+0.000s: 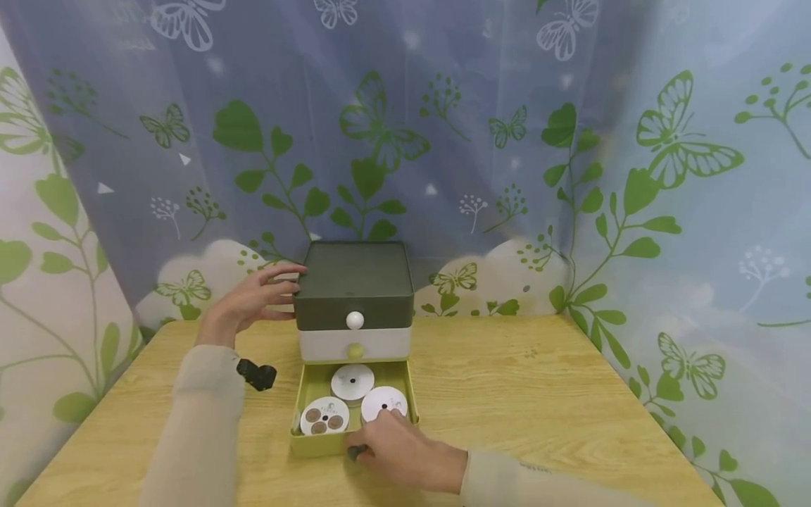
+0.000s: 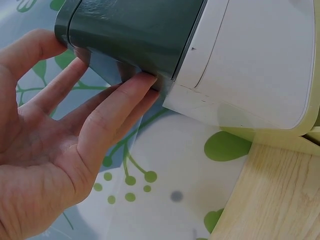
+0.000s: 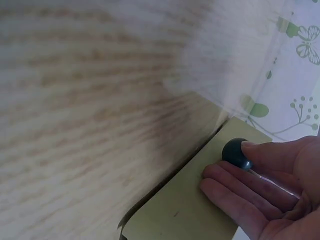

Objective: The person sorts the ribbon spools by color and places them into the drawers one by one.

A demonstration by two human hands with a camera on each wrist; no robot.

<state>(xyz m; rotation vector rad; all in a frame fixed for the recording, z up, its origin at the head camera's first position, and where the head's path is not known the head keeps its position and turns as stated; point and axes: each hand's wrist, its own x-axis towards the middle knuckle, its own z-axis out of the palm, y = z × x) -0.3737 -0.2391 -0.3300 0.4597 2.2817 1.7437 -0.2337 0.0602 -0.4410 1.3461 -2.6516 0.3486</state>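
Observation:
A small drawer box stands on the table, with a dark green top tier (image 1: 329, 310), a white middle tier (image 1: 323, 343) and a yellow-green bottom drawer (image 1: 317, 445) that is pulled out. My left hand (image 1: 253, 299) rests its fingertips against the left side of the green tier, fingers spread. My right hand (image 1: 408, 451) pinches the dark round knob (image 3: 235, 150) on the bottom drawer's front between thumb and fingers. Inside the drawer lie a white disc (image 1: 353, 380) at the back, another white disc (image 1: 388, 398) at the right, and a disc with three brown circles (image 1: 325, 408) at the left.
The wood-grain table (image 1: 507, 401) extends to both sides of the box. Behind it hangs a blue curtain (image 1: 456, 176) with leaves and butterflies. A white knob (image 1: 355, 320) and a yellow-green knob (image 1: 355, 350) jut from the upper drawers.

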